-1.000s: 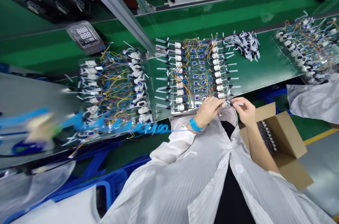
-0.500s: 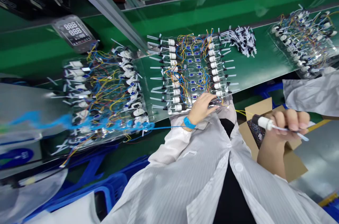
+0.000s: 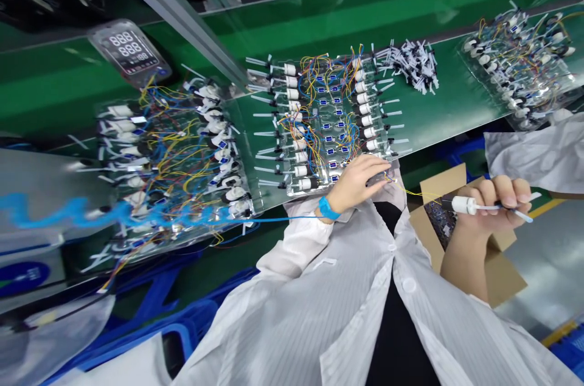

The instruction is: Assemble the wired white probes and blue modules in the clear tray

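Note:
My right hand is closed around the white ties of a white-and-black cylindrical part, held out over the cardboard box. A thin yellow wire runs from that part toward my left hand, which wears a blue wrist strap. The left hand lies over the near right corner of the middle clear tray, its fingers resting on a small dark piece and wires. Rows of white cylinders with ties line both sides of this tray, with small blue-screened boards between them.
Another wired tray stands on the left, one more at the far right. Loose ties are heaped behind. A digital display sits back left, a metal post beside it. The open cardboard box is below right.
My left hand has shifted slightly right along the tray's near edge. My right hand still holds the cylindrical part, now turned a little, with two tie ends showing apart. The view has shifted slightly.

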Demonstrator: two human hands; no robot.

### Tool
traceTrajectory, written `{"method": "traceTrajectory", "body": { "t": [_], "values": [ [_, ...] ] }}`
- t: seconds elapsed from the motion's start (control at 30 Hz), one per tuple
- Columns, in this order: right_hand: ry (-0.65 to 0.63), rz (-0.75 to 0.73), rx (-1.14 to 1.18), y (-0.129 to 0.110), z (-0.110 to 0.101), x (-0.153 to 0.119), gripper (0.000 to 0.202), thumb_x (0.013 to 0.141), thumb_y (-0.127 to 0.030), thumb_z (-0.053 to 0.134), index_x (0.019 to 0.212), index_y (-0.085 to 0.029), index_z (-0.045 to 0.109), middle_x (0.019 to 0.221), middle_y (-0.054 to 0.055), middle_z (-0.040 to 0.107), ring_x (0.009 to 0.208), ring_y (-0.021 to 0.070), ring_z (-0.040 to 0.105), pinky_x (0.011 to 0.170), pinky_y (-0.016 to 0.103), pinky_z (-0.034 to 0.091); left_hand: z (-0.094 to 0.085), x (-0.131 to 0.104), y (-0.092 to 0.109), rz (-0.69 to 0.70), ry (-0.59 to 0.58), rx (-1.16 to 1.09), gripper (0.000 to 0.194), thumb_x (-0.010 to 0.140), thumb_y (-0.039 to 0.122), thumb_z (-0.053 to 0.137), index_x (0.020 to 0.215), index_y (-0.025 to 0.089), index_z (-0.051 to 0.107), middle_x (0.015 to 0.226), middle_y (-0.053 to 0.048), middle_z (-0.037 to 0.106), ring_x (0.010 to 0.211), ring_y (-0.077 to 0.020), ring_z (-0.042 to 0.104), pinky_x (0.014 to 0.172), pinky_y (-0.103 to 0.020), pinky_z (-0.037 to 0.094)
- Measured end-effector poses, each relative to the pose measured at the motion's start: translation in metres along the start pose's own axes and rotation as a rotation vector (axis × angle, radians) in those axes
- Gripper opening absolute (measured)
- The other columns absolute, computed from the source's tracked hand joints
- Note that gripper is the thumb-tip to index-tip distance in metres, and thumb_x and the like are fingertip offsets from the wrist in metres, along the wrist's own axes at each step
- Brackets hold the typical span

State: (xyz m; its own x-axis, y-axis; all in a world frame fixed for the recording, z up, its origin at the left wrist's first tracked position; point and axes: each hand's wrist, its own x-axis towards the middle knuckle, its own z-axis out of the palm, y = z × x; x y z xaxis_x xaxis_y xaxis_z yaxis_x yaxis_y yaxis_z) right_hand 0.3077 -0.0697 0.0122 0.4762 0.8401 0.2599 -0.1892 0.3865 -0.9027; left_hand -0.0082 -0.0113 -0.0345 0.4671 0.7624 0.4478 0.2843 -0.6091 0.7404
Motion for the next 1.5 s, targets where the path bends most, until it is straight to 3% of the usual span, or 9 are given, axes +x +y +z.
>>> {"method": "traceTrajectory", "body": {
  "t": [0.13, 0.3, 0.47, 0.6, 0.77, 0.9, 1.13, 1.23, 1.5],
  "values": [
    [-0.159, 0.076, 0.189, -0.005, 0.025, 0.001, 0.034, 0.081, -0.053, 0.083, 0.075, -0.031, 0.057, 0.057, -0.004, 0.025, 0.047, 0.0153, 0.021, 0.041, 0.031, 0.026, 0.003, 0.004, -0.007, 0.054, -0.059, -0.008, 0.016, 0.104, 0.026, 0.068, 0.114, 0.022, 0.080, 0.108, -0.008, 0.083, 0.107, -0.0233, 0.074, 0.095, -0.044, 0.058],
    [-0.506, 0.356, -0.133, 0.002, 0.057, -0.012, 0.009, 0.098, -0.035, 0.075, 0.097, -0.031, 0.067, 0.071, -0.005, 0.052, 0.047, 0.0109, 0.044, 0.044, 0.027, 0.037, -0.008, 0.000, -0.003, 0.048, 0.049, -0.013, 0.013, 0.101, 0.023, 0.072, 0.110, 0.021, 0.081, 0.100, -0.008, 0.083, 0.098, -0.0220, 0.074, 0.090, -0.042, 0.060],
    [-0.822, 0.064, -0.567, 0.034, 0.089, -0.029, 0.029, 0.089, -0.036, 0.088, 0.114, -0.027, 0.076, 0.096, 0.003, 0.071, 0.074, 0.0167, 0.065, 0.065, 0.031, 0.053, -0.016, 0.000, 0.007, 0.043, 0.090, 0.025, 0.013, 0.100, 0.020, 0.073, 0.110, 0.020, 0.081, 0.101, -0.008, 0.083, 0.096, -0.0209, 0.075, 0.089, -0.040, 0.060],
    [-0.771, -0.087, -0.579, 0.047, 0.104, -0.033, 0.006, 0.100, -0.029, 0.075, 0.104, -0.025, 0.077, 0.098, 0.005, 0.078, 0.089, 0.0202, 0.072, 0.082, 0.035, 0.058, -0.018, -0.003, 0.007, 0.012, 0.128, 0.008, 0.013, 0.098, 0.022, 0.076, 0.109, 0.021, 0.083, 0.098, -0.008, 0.084, 0.093, -0.0205, 0.076, 0.088, -0.038, 0.060],
    [-0.689, -0.023, -0.634, 0.049, 0.106, -0.028, 0.014, 0.102, -0.035, 0.070, 0.096, -0.025, 0.078, 0.090, 0.003, 0.076, 0.081, 0.0201, 0.071, 0.079, 0.035, 0.057, -0.020, -0.004, 0.006, -0.101, 0.187, -0.107, 0.012, 0.096, 0.031, 0.080, 0.102, 0.022, 0.085, 0.093, -0.007, 0.084, 0.090, -0.0207, 0.077, 0.085, -0.037, 0.061],
    [-0.699, 0.044, -0.587, 0.052, 0.108, -0.026, 0.021, 0.095, -0.039, 0.078, 0.111, -0.026, 0.078, 0.109, 0.006, 0.079, 0.099, 0.0243, 0.074, 0.087, 0.038, 0.059, -0.022, 0.002, 0.010, -0.243, 0.169, -0.195, 0.012, 0.096, 0.032, 0.079, 0.100, 0.023, 0.087, 0.097, -0.007, 0.085, 0.089, -0.0199, 0.079, 0.086, -0.034, 0.061],
    [-0.556, 0.243, -0.533, 0.055, 0.116, -0.032, 0.021, 0.093, -0.044, 0.078, 0.094, -0.023, 0.077, 0.078, 0.000, 0.071, 0.061, 0.0151, 0.059, 0.059, 0.030, 0.049, -0.031, 0.010, 0.012, -0.436, 0.209, -0.234, 0.013, 0.088, 0.035, 0.086, 0.093, 0.023, 0.088, 0.090, -0.005, 0.085, 0.077, -0.0196, 0.077, 0.074, -0.032, 0.059],
    [-0.572, 0.259, -0.489, 0.051, 0.119, -0.031, 0.029, 0.088, -0.045, 0.082, 0.108, -0.025, 0.077, 0.089, 0.002, 0.075, 0.065, 0.0156, 0.062, 0.059, 0.030, 0.051, -0.035, 0.011, 0.012, -0.410, 0.155, -0.227, 0.013, 0.089, 0.035, 0.084, 0.095, 0.024, 0.088, 0.095, -0.005, 0.086, 0.083, -0.0207, 0.078, 0.079, -0.034, 0.060],
    [-0.455, 0.245, -0.504, 0.048, 0.123, -0.029, 0.025, 0.093, -0.048, 0.076, 0.090, -0.023, 0.077, 0.076, 0.001, 0.069, 0.059, 0.0148, 0.057, 0.053, 0.029, 0.046, -0.048, 0.016, 0.007, -0.397, 0.090, -0.356, 0.018, 0.093, 0.039, 0.080, 0.094, 0.022, 0.085, 0.096, -0.006, 0.085, 0.091, -0.0218, 0.080, 0.088, -0.035, 0.063]
  ]
}}
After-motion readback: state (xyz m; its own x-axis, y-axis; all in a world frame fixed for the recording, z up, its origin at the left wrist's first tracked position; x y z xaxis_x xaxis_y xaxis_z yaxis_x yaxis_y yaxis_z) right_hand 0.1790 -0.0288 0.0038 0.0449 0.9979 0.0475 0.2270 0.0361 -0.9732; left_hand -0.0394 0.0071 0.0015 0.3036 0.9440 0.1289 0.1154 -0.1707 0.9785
